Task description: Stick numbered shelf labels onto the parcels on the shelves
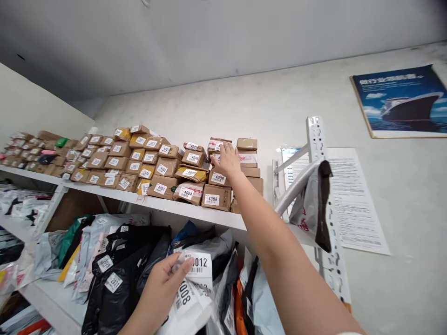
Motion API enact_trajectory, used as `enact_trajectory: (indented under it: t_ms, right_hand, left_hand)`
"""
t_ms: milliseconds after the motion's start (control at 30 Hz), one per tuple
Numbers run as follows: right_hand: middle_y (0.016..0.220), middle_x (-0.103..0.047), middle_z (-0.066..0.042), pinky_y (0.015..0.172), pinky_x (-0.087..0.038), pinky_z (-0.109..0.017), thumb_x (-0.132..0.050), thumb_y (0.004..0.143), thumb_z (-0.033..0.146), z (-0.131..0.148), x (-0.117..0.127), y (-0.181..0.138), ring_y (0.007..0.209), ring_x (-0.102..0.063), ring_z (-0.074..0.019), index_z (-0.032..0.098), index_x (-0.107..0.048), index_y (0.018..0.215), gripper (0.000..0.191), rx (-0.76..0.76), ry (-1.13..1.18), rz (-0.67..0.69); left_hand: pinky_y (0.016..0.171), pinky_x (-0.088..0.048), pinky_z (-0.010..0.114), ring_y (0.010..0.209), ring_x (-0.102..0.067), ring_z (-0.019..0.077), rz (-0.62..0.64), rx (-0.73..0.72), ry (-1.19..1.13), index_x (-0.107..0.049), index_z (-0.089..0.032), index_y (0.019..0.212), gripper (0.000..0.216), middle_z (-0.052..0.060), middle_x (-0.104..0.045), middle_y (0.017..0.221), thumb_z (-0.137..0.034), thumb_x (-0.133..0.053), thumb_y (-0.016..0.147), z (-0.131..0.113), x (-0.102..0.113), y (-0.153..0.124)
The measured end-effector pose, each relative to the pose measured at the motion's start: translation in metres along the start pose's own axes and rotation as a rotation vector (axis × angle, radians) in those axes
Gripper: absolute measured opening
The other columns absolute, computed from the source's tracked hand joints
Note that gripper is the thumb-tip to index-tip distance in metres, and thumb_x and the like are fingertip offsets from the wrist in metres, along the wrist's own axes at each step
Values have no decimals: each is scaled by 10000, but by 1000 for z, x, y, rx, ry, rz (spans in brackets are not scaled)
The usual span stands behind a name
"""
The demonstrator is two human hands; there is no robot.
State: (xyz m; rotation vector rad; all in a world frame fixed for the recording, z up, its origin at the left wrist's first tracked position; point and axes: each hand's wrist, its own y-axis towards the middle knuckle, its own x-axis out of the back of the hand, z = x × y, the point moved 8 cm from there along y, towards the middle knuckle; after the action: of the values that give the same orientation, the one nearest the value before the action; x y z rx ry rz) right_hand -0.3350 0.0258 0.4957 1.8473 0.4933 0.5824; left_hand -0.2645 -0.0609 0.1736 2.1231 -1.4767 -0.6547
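My left hand is closed on a bunch of white printed number labels, pinched between thumb and fingers; 4012 and 4008 can be read on them. My right hand reaches up to the top shelf, fingers stretched out against the front of a stack of small cardboard boxes. Just below its fingers sits a box labelled 4009, above a box labelled 4008. A box with a red-and-white label shows behind the fingertips, and my hand partly hides the box between.
Rows of labelled boxes line the white top shelf to the left. Bagged parcels fill the shelf below. A perforated white upright stands at right, with a grey bag hung on its bar. Papers and a ship poster are on the wall.
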Motion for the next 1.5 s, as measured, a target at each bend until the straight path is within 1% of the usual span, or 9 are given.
enact_trajectory:
  t_ms: [167, 267, 433, 567, 1033, 1200, 1300, 1367, 1500]
  right_hand:
    - [1253, -561, -208, 1049, -269, -481, -404, 894, 466, -8, -12, 40, 1228, -409, -329, 64, -519, 1207, 523, -52, -8, -37]
    - [1288, -506, -182, 961, -369, -400, -447, 862, 400, -9, -11, 55, 1191, -426, -303, 105, -448, 1269, 503, -132, 12, -74]
    - [1322, -435, -237, 922, -375, -553, -597, 717, 524, -21, -30, 80, 1218, -381, -436, 103, -448, 1287, 724, -434, 42, 7]
    - [1334, -406, -218, 823, -445, -515, -718, 590, 521, -25, -40, 80, 1129, -463, -417, 133, -480, 1259, 809, -568, 58, 27]
    - [1340, -411, -225, 867, -440, -498, -783, 591, 486, -11, -11, 65, 1147, -414, -391, 126, -512, 1232, 784, -493, 5, -142]
    - [1381, -422, -204, 959, -409, -474, -595, 810, 466, 20, 34, 2, 1225, -410, -342, 107, -460, 1298, 621, -191, 510, -232]
    - [1134, -635, -94, 788, -525, -360, -499, 850, 524, 75, 36, -87, 989, -608, -230, 195, -600, 1125, 441, 186, 1220, 395]
    - [1131, -645, -68, 810, -523, -345, -636, 773, 471, 91, 40, -153, 983, -624, -214, 229, -602, 1136, 438, 215, 1418, 657]
    - [932, -661, -59, 669, -513, -298, -607, 811, 370, 72, 37, -218, 792, -619, -175, 217, -674, 979, 237, 30, 1405, 525]
  left_hand:
    - [585, -416, 210, 636, -499, 139, -129, 6, -71, -611, -153, 667, 410, -4, -576, 635, -554, -689, 690, -8, 11, -3]
    - [588, -428, 211, 634, -510, 143, -184, 4, -58, -613, -154, 652, 425, -1, -590, 638, -566, -714, 647, -17, 10, -5]
    - [555, -426, 212, 596, -487, 139, -307, 27, -31, -565, -173, 575, 436, -18, -530, 571, -575, -729, 608, -23, 13, -18]
    - [551, -426, 215, 597, -491, 144, -297, 7, 54, -586, -174, 591, 426, -5, -543, 584, -582, -698, 647, -19, 24, -24]
    - [516, -414, 223, 568, -505, 145, -273, 22, 81, -592, -171, 637, 448, -4, -571, 591, -604, -707, 622, -22, 43, -14]
    - [553, -417, 222, 630, -535, 158, -364, -75, 143, -626, -160, 709, 451, 9, -616, 651, -605, -681, 654, -51, 49, -21]
    - [579, -414, 221, 650, -530, 153, -391, -164, 152, -627, -154, 709, 437, 10, -633, 681, -588, -663, 681, -65, 42, -21]
    - [606, -420, 227, 662, -526, 151, -368, -216, 149, -632, -150, 715, 416, 5, -627, 684, -566, -648, 705, -67, 31, -18]
    - [624, -420, 231, 681, -527, 150, -288, -240, 149, -656, -141, 743, 405, 3, -613, 676, -538, -580, 777, -58, 1, -11]
